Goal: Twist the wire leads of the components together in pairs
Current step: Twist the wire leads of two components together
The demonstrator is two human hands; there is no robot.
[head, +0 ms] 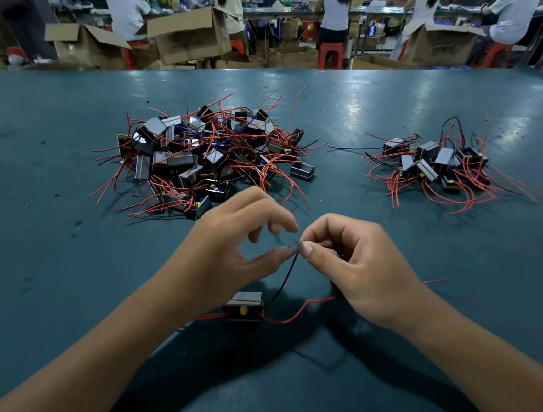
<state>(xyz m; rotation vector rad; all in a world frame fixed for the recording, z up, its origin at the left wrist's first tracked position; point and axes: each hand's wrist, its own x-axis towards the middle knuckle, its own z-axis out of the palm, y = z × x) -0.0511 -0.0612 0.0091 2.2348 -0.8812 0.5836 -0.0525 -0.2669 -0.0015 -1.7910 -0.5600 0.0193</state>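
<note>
Component [243, 306] on counter [30, 250], lower centre of frame, under left wrist. Right hand [353, 265] pinches black lead [285, 277] tip; left hand [244, 233] loosely spread, thumb touching wire. Leads likely thin, limp, springy: best pinched at bare tips. Component looks light, may drag.

Two bare forearms enter from bottom edge, no sleeves visible anywhere up to frame border. Left hand [238, 235] and right hand [357, 262] both ungloved. No rings, no watch, no wristband on either wrist. Fingernails short, unpainted; right thumbnail plainest to see. Dark speck at left thumb tip, possibly grime, too small to tell. Clothing outside view.
</note>
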